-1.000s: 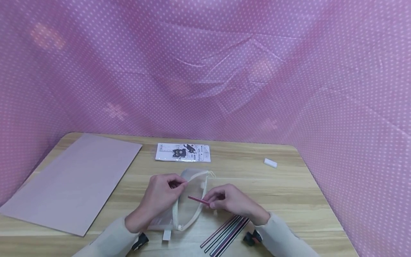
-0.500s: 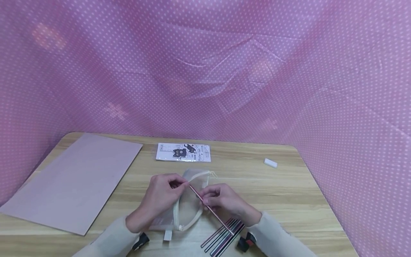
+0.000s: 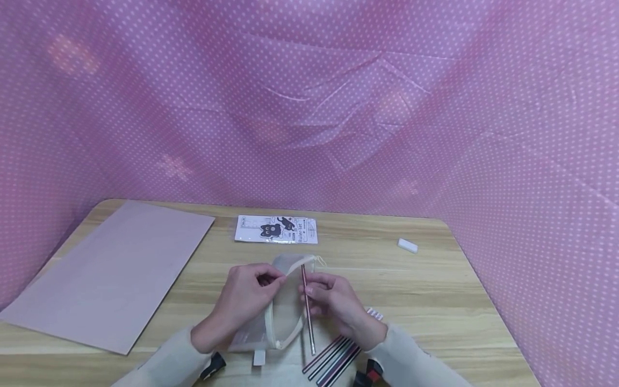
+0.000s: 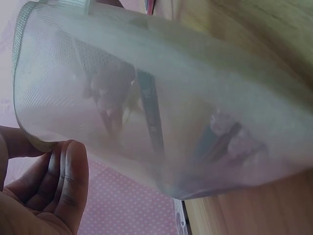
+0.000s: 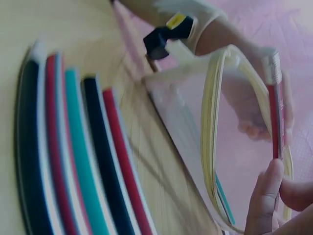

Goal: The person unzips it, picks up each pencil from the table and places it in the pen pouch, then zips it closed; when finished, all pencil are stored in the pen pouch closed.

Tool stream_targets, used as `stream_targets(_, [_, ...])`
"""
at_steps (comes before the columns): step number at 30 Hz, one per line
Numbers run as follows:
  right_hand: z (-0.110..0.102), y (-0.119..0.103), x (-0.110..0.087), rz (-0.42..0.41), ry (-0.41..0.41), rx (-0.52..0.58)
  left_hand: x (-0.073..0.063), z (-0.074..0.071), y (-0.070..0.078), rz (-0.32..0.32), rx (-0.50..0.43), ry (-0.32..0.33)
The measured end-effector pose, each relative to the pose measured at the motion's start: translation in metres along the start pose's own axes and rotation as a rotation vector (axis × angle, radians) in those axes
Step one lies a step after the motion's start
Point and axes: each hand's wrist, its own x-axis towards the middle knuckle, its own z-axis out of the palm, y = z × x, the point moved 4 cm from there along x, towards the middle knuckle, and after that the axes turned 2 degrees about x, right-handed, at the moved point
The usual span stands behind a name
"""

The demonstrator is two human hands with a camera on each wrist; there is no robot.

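My left hand (image 3: 249, 295) pinches the cream zip edge of a translucent mesh pencil pouch (image 3: 249, 333), whose mouth gapes toward the right. Through the mesh in the left wrist view, a dark pencil (image 4: 150, 110) shows inside along with blurred shapes. The fingers of my right hand (image 3: 336, 301) hold a red striped pencil (image 3: 308, 317) by its middle, right at the pouch's mouth. Its silver eraser end (image 5: 272, 66) points toward the front of the table. Below the right hand, several red, black and green pencils (image 5: 80, 152) lie side by side on the table.
A packaged ruler set (image 3: 276, 230) lies behind the pouch. Farther right sits a small white eraser-like block (image 3: 407, 245). A large pale pinkish board (image 3: 111, 274) covers the table's left side. Pink dotted cloth (image 3: 309, 107) hangs around the wooden table.
My right hand has swung the red pencil round, from pointing left across the pouch's mouth to lying nearly front to back along it. The left hand keeps its pinch on the pouch.
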Motion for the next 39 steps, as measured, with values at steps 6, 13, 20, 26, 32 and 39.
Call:
stream_targets(6, [0.008,0.002,-0.001,-0.013,0.022,0.088,-0.001,0.0,0.001,-0.011,-0.005,-0.012])
stream_targets(13, [0.016,0.003,-0.002,-0.023,0.071,0.105,-0.004,0.003,0.003,-0.066,-0.052,-0.051])
stream_targets(20, [0.021,0.004,-0.001,-0.045,0.094,0.081,-0.005,0.004,0.005,-0.099,-0.043,-0.064])
stream_targets(26, [0.022,0.005,-0.002,-0.075,0.102,0.037,-0.005,0.003,0.004,-0.12,-0.055,-0.068])
stream_targets(32, [0.028,0.004,-0.005,-0.132,0.073,0.026,-0.003,0.002,0.001,-0.108,-0.076,-0.056])
stream_targets(39, [0.029,0.001,-0.012,-0.144,0.06,0.061,0.0,-0.001,0.0,-0.101,-0.06,-0.041])
